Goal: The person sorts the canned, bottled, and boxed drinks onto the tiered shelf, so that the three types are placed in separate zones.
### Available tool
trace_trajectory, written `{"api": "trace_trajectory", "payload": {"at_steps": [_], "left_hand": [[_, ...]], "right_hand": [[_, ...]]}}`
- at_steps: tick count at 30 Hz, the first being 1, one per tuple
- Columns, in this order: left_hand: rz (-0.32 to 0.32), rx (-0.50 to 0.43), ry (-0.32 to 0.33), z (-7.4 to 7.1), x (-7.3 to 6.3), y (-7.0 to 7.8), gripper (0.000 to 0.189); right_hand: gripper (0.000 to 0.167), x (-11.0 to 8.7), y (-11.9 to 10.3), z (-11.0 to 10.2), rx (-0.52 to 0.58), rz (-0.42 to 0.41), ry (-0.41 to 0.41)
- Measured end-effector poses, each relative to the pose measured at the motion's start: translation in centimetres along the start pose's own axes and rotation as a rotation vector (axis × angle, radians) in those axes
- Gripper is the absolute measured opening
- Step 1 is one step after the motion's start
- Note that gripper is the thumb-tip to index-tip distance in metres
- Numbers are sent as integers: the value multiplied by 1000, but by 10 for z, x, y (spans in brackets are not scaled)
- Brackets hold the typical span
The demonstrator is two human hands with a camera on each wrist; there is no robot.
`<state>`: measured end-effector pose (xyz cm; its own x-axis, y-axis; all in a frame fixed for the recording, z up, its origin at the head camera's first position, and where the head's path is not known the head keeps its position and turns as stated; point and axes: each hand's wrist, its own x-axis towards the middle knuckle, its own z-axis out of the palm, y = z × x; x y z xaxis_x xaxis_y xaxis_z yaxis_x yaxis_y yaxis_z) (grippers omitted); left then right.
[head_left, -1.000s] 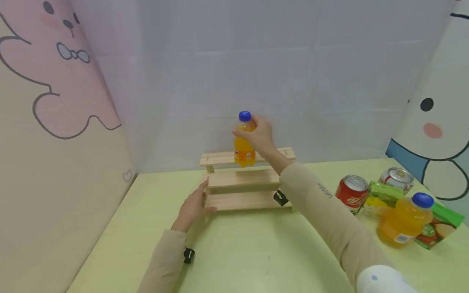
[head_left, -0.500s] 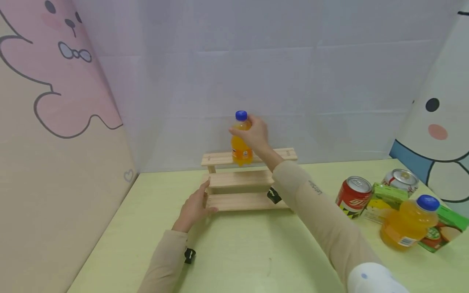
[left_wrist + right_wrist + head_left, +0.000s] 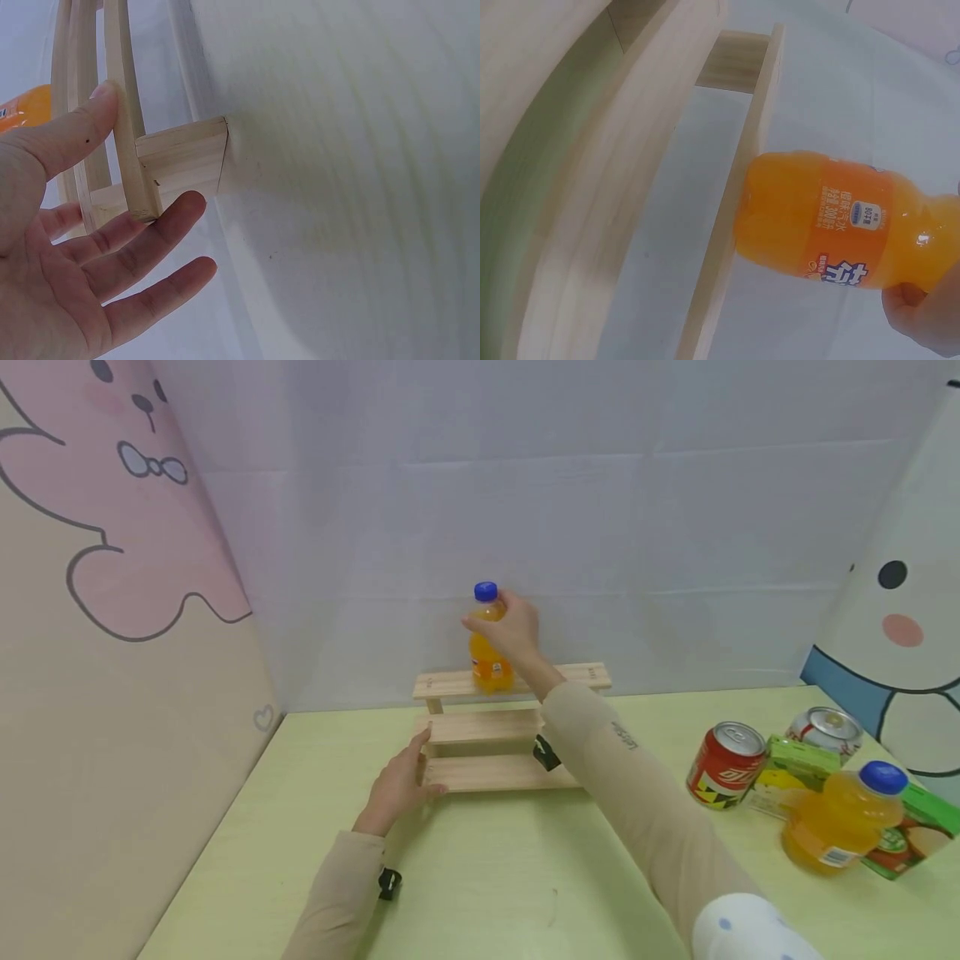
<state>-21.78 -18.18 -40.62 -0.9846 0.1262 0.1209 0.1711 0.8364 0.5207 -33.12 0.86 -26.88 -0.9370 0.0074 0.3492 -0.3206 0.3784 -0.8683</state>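
Note:
My right hand (image 3: 513,627) grips an orange soda bottle (image 3: 489,652) with a blue cap near its neck. The bottle is upright at the top slat of a three-step wooden rack (image 3: 480,725). In the right wrist view, the base of the orange soda bottle (image 3: 810,217) is right at the top slat (image 3: 739,180), and its printed label shows. At the rack's left end, my left hand (image 3: 397,783) holds the wood loosely. The left wrist view shows its thumb (image 3: 79,135) against a slat, with the other fingers spread around the end.
On the right of the table (image 3: 480,885) stand a red can (image 3: 727,766), a white-and-red can (image 3: 825,732), a yellow-green carton (image 3: 791,772), a second orange bottle (image 3: 843,818) and a green carton (image 3: 911,835). A pale curtain (image 3: 360,568) hangs behind the rack.
My right hand has moved the soda bottle a little left and farther back over the top slat. My left hand stays at the rack's end.

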Motion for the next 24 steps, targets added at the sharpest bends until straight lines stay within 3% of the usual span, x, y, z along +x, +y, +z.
{"api": "trace_trajectory", "payload": {"at_steps": [8,18,24], "left_hand": [[0,-15,-8,0,0,5,95],[-8,-2,1,-3,0,3,95],[-15,2,-4,-5,3,-2,95]], "right_hand": [[56,3,1,3,-31,12,15],[75,-4,-5,-3,-105,-51,-54],[75,-16,-8,-12,-133,-50,-85]]}}
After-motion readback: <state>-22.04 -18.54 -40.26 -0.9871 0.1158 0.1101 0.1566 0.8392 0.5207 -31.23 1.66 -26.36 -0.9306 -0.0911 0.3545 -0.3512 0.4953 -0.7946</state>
